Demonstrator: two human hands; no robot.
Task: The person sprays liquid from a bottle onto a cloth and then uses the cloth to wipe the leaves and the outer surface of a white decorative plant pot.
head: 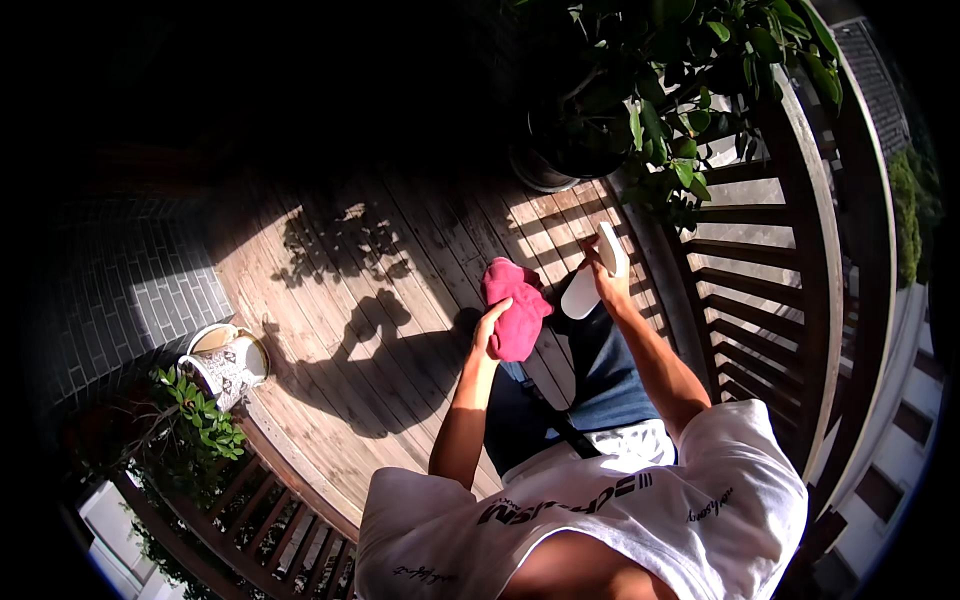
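My left hand (493, 326) grips a crumpled, dark pink cloth (520, 307) in front of my lap. To the right of it, my right hand (606, 276) is closed around a white object (613, 251) with a smooth, rounded outline. A white rounded part (580, 295) also shows below the fingers, seemingly of the same thing. Its shape resembles a slipper, but its exact kind is unclear. The cloth and the white object are apart. Blue jeans (611, 382) cover my legs beneath both hands.
Wooden deck boards (420, 277) lie below, crossed by shadows. A slatted railing (757, 300) runs along the right, with a potted leafy plant (675, 135) near it. At left, a patterned cloth (229, 371) hangs over a bucket-like container (255, 352) beside a grey tiled wall (180, 281).
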